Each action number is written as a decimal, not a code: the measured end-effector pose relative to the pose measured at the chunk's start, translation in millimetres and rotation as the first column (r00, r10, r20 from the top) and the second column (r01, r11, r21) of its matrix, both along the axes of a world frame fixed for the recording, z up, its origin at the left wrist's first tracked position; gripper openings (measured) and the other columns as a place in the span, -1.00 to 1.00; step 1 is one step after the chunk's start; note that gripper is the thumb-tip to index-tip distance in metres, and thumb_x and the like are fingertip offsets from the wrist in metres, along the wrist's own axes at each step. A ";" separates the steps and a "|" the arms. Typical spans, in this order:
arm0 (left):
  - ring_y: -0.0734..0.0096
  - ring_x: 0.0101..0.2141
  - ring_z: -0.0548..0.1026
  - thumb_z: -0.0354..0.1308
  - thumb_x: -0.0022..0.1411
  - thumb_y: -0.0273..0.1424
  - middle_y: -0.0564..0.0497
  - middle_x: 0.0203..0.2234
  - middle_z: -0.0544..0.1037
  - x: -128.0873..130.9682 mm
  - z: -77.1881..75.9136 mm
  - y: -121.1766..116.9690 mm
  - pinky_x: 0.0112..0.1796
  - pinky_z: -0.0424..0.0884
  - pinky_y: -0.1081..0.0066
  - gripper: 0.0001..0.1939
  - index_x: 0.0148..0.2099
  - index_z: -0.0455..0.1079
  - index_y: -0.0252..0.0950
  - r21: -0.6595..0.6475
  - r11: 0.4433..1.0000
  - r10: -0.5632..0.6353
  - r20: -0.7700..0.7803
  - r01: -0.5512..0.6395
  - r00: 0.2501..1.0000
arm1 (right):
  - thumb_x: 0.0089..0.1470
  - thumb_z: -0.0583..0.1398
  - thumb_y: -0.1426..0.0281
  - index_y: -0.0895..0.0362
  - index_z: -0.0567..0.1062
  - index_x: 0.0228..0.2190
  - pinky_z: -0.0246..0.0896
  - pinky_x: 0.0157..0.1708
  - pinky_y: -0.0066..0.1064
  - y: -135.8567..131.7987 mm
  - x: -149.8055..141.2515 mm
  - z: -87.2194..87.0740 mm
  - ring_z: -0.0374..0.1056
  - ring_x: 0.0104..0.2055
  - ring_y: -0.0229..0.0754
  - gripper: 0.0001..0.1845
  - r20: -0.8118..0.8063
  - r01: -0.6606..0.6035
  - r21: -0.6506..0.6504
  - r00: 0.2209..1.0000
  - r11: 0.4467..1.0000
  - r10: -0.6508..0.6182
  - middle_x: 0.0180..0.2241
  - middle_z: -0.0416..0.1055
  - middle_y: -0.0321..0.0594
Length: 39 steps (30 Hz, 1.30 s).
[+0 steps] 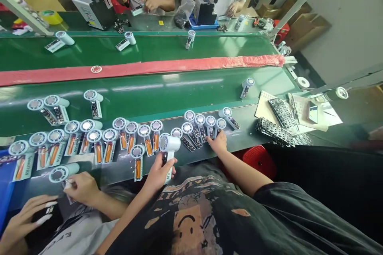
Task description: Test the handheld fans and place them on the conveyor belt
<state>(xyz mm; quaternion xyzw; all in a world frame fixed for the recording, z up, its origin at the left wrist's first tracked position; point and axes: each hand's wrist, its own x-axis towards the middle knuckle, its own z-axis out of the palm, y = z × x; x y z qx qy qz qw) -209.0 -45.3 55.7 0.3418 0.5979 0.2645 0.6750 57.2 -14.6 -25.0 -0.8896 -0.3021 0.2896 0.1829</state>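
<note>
My left hand is closed around the handle of a light-blue handheld fan, held up near the bench's front edge with its round head on top. Further right, my right hand has its fingers closed about the handle of another fan, at the front of a cluster. Around that one stand several more fans with dark circuit boards showing in their open handles. Left of my left hand, fans with orange batteries in the handles are lined up on the bench.
Stacked circuit boards lie at the right end of the bench by a cardboard sheet. A green conveyor belt runs behind, with a red strip along it. At left, a co-worker's hand holds a fan. Two people sit opposite.
</note>
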 end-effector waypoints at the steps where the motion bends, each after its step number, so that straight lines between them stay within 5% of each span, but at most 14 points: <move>1: 0.50 -0.57 0.44 0.29 -0.07 -0.02 0.05 -0.34 0.54 0.4 -1.5 -1.4 -0.57 0.41 0.43 -0.48 -0.18 0.26 -0.22 0.004 1.000 -0.004 0.008 0.004 1.000 | -0.06 0.29 0.24 0.37 0.04 0.31 -0.14 0.35 -0.03 2.2 -2.3 -0.6 -0.10 0.41 0.25 0.02 -0.017 -0.020 0.006 1.000 1.000 0.020 0.32 0.05 0.28; 9: 0.43 -0.57 0.47 0.16 -0.02 -0.15 0.03 -0.42 0.57 9.5 16.2 2.5 -0.53 0.43 0.40 -0.61 -0.17 0.31 -0.25 -0.062 0.996 0.069 0.048 -0.066 0.996 | 0.05 0.16 0.17 0.23 -0.01 0.35 -0.23 0.35 0.13 -5.5 6.5 19.1 -0.22 0.44 0.25 -0.06 -0.196 -0.004 0.080 0.980 0.997 0.019 0.35 -0.07 0.22; 11: 0.40 -0.52 0.51 0.08 0.04 -0.20 0.00 -0.37 0.59 14.0 24.9 5.1 -0.48 0.46 0.39 -0.64 -0.13 0.33 -0.25 -0.020 0.996 0.082 0.039 -0.082 0.996 | 0.07 0.15 0.17 0.21 0.03 0.33 -0.18 0.33 0.15 -13.7 7.7 35.4 -0.11 0.40 0.23 -0.12 -0.268 -0.020 0.145 0.962 0.989 0.059 0.35 -0.06 0.21; 13: 0.33 -0.37 0.58 0.06 0.11 -0.23 -0.06 -0.21 0.61 21.1 33.9 8.4 -0.37 0.51 0.35 -0.64 -0.04 0.32 -0.23 0.081 0.992 0.091 0.026 -0.093 0.996 | 0.05 0.20 0.16 0.15 0.24 0.23 0.03 0.26 0.06 -20.8 2.7 55.3 0.17 0.26 0.15 -0.25 -0.376 -0.093 0.229 0.910 0.969 0.176 0.25 0.17 0.11; 15: 0.23 -0.16 0.60 0.08 0.18 -0.24 -0.11 -0.02 0.57 31.1 42.8 12.9 -0.19 0.54 0.27 -0.60 0.06 0.28 -0.21 0.202 0.977 0.067 0.030 -0.072 0.997 | -0.01 0.28 0.13 0.07 0.43 0.05 0.25 0.12 -0.07 -24.3 -8.7 77.2 0.39 0.02 0.02 -0.40 -0.495 -0.184 0.309 0.807 0.933 0.322 0.06 0.41 -0.06; 17: 0.16 0.02 0.55 0.11 0.21 -0.25 -0.14 0.11 0.50 43.2 51.1 17.6 0.01 0.49 0.19 -0.54 0.15 0.23 -0.21 0.309 0.951 0.001 0.051 -0.017 0.999 | -0.04 0.33 0.08 0.03 0.49 -0.03 0.34 -0.01 -0.16 -23.4 -24.2 98.9 0.43 -0.12 -0.06 -0.45 -0.635 -0.236 0.410 0.619 0.881 0.461 -0.07 0.49 -0.16; 19: 0.13 0.16 0.44 0.13 0.23 -0.26 -0.17 0.19 0.44 55.4 58.0 20.4 0.17 0.38 0.13 -0.47 0.22 0.18 -0.22 0.386 0.921 -0.095 0.080 0.057 0.992 | -0.02 0.35 0.04 0.01 0.51 -0.07 0.34 -0.04 -0.21 -19.3 -40.1 117.7 0.42 -0.12 -0.10 -0.48 -0.727 -0.193 0.516 0.416 0.834 0.546 -0.12 0.51 -0.21; 21: 0.11 0.28 0.31 0.12 0.24 -0.28 -0.18 0.28 0.34 64.9 62.4 19.5 0.27 0.25 0.09 -0.38 0.31 0.11 -0.22 0.432 0.888 -0.210 0.080 0.156 0.974 | -0.03 0.37 0.05 0.02 0.52 -0.15 0.31 -0.02 -0.25 -14.9 -52.0 130.5 0.41 -0.11 -0.11 -0.54 -0.771 -0.072 0.554 0.330 0.829 0.544 -0.18 0.52 -0.25; 24: 0.06 0.38 0.11 0.13 0.22 -0.31 -0.15 0.41 0.08 69.9 62.5 13.8 0.33 0.12 0.05 -0.30 0.38 0.08 -0.17 0.479 0.809 -0.325 -0.117 0.340 0.939 | -0.16 0.43 0.06 0.03 0.50 -0.25 0.31 -0.06 -0.25 -13.7 -54.9 137.1 0.43 -0.14 -0.09 -0.53 -0.844 0.121 0.471 0.351 0.874 0.406 -0.27 0.53 -0.29; 27: 0.02 0.40 0.04 0.15 0.21 -0.30 -0.15 0.44 -0.05 66.5 53.4 9.8 0.34 0.08 0.05 -0.35 0.34 0.18 -0.18 0.444 0.750 -0.316 -0.411 0.490 0.855 | -0.27 0.44 0.05 0.03 0.44 -0.29 0.34 -0.30 -0.30 -19.2 -37.1 134.8 0.44 -0.30 -0.10 -0.47 -0.895 0.244 0.325 0.391 0.914 0.214 -0.33 0.52 -0.30; 33: 0.00 0.25 0.35 0.13 0.23 -0.30 -0.27 0.26 0.36 71.0 22.4 7.3 0.24 0.25 0.06 -0.44 0.26 0.29 -0.28 0.022 0.767 -0.521 -0.562 0.641 0.643 | -0.28 0.34 0.09 0.08 0.37 -0.42 0.09 -0.58 -0.44 -26.2 24.1 128.5 0.27 -0.55 -0.25 -0.57 -0.901 0.271 0.192 0.429 0.943 0.060 -0.52 0.39 -0.36; 39: 0.00 0.11 0.51 0.15 0.20 -0.25 -0.25 0.19 0.46 108.0 16.6 4.4 0.11 0.41 0.09 -0.46 0.22 0.36 -0.25 -0.022 0.741 -0.561 -0.569 0.671 0.601 | -0.33 0.31 0.27 0.07 0.39 -0.43 0.23 -0.45 -0.40 -31.0 58.3 144.8 0.36 -0.42 -0.19 -0.67 -0.921 0.220 0.235 0.360 0.947 0.145 -0.44 0.42 -0.35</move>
